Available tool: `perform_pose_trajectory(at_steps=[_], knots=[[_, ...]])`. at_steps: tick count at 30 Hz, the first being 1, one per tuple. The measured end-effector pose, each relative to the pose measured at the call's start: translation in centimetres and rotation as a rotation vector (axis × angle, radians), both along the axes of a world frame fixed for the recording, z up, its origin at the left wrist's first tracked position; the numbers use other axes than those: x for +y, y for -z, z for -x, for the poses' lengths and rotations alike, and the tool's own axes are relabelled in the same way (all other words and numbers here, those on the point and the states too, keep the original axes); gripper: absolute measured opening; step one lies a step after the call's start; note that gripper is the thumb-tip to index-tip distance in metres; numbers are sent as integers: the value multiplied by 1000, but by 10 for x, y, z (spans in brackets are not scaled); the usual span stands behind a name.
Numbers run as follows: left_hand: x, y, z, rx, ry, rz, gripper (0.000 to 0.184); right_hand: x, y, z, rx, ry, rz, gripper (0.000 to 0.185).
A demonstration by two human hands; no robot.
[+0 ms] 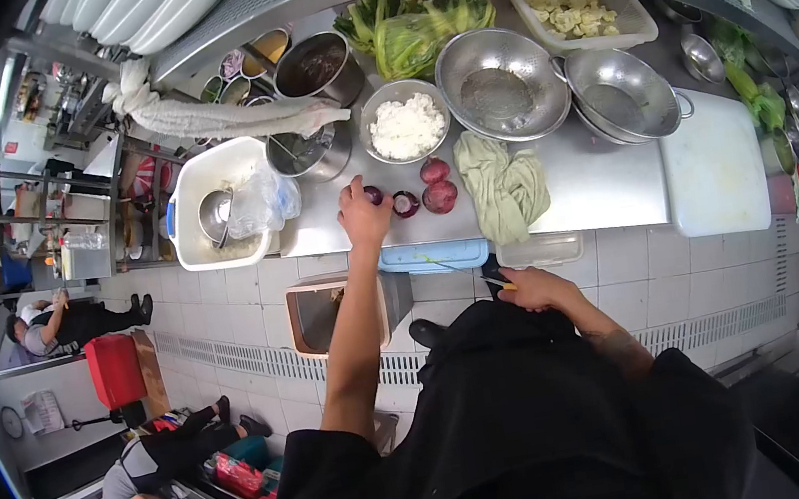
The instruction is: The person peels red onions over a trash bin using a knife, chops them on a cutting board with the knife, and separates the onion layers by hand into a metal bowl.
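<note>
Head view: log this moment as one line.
left hand: at red onion | right hand: holding knife | nearby: green cloth

Black top [566, 440], short sleeves [317, 482], bare hands [366, 217]

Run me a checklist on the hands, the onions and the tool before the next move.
1. Left hand at an onion: ok, its fingers are at the leftmost red onion.
2. Firm grip there: cannot tell, the fingers partly cover it.
3. Right hand on the yellow-handled tool: ok, held low before the body, well apart from the left hand.
4. Tool's edge direction: cannot tell, too small.
5. Onions on the white board: not ok, they lie on the metal counter.
</note>
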State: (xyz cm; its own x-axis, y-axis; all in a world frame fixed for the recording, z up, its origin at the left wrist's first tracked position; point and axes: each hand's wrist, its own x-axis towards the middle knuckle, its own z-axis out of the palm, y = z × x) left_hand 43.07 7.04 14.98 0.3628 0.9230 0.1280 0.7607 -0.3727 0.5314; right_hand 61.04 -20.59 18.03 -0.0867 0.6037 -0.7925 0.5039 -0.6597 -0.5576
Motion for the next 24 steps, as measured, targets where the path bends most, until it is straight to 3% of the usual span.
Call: perform_pose_trajectory(at_steps=[5,7,8,13,17,20,21,23,24], knots=[[-40,-29,-67,108,-115,-58,54,-1,20,-5,8,-9,-16,65],[-46,-25,-94,365,-189,23,58,5,27,-1,-60,-119,-51,66],[-48,-25,-98,358,-215,23,58,8,30,2,-66,-144,-56,66],[-44,-36,-111,304,-70,225,60,18,43,12,-189,-312,-249,70],[-37,-42,-112,387,-28,216,55,33,15,17,-103,-306,-117,69],[-50,-57,-86,26,40,-57,49,35,24,31,-122,-329,-213,69],[-58,-74,-70,27,30,-53,49,40,18,35,-102,-312,-203,68],[-77,-103,-33,-479,77,185,53,45,16,47,-81,-309,-186,66],[-87,-108,-12,-483,58,187,53,46,18,53,-68,-277,-209,65]])
